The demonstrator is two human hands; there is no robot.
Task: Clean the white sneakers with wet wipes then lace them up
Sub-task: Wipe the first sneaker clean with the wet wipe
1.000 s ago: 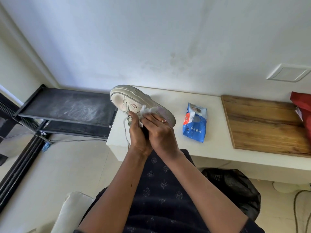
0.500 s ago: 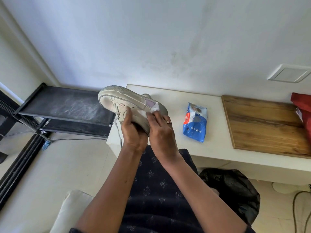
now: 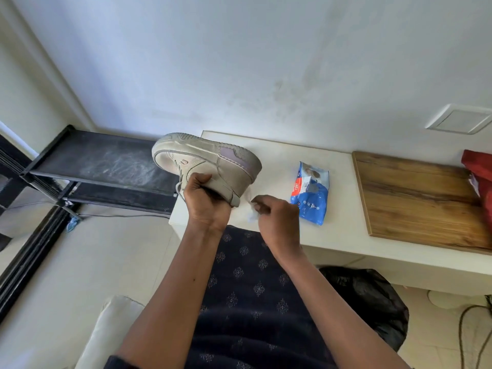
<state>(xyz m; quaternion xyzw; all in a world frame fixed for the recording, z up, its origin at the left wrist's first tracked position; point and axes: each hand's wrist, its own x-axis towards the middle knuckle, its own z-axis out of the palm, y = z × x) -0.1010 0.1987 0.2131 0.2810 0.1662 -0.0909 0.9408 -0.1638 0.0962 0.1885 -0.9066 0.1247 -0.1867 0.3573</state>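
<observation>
Sneaker (image 3: 207,166), 1 only, tipped on its side, sole toward the wall, over the bench's (image 3: 277,158) left end. Left hand (image 3: 206,206): fingers curled round its upper from below. Crumpled wipe (image 3: 251,212), near the heel, pinched in the right hand's (image 3: 278,222) curled fingers. Pack (image 3: 310,194) lies on the bench, further right.
</observation>
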